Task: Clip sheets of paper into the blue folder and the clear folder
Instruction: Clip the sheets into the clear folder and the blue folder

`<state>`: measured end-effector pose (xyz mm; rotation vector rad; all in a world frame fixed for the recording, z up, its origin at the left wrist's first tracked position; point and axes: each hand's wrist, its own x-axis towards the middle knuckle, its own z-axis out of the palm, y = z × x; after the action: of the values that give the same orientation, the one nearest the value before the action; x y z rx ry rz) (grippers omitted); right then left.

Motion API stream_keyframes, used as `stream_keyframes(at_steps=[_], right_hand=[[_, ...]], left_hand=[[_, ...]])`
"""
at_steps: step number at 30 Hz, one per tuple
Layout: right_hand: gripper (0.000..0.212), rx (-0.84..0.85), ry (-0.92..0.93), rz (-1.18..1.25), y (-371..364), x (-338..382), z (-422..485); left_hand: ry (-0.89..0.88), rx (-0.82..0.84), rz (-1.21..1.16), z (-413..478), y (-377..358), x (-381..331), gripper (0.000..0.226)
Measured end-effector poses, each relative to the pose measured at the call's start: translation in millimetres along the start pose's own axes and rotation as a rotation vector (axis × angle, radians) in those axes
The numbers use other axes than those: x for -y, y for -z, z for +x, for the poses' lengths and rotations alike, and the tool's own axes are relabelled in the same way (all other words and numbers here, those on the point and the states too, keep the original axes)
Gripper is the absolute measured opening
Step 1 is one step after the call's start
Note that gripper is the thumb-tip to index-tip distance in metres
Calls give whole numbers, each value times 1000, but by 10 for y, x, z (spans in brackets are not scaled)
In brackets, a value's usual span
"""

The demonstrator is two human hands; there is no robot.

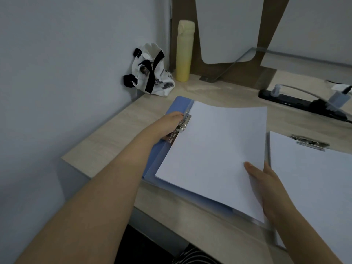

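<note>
Works at the bench (114,134) with the blue folder (162,155) open flat, near the left wall. Pinches the folder's metal clip (181,126) with the left hand (167,124), thumb on top. Grips the sheets of paper (215,149) at their right edge with the right hand (266,183) (thumb over, fingers under), the sheets lying on the blue folder. Has the clear folder (268,149) just to the right, with paper under its clip.
</note>
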<state>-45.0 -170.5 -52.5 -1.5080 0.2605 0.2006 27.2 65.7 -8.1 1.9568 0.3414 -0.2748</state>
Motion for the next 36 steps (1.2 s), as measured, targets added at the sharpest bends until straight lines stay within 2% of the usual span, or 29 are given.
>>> stream_keyframes(at_steps=[6,12,16,21,29,36], right_hand=[[41,-1,-11,6,5,-28,-15],[38,-1,-9,26,16,-21,-31],[32,3,-2,34,25,-30,-42],[37,-9,-15,24,30,-45,-49],[36,-17,-10,5,24,-54,-68],[28,-38,1,0,21,-52,-98]], left_hand=[[28,26,-101,-4,-10,3,14],[19,15,-374,30,1,20,20],[20,66,-398,25,38,54,28],[1,197,-452,-63,180,283,28],[144,192,-316,-272,320,272,69],[174,221,-172,-252,306,169,73]])
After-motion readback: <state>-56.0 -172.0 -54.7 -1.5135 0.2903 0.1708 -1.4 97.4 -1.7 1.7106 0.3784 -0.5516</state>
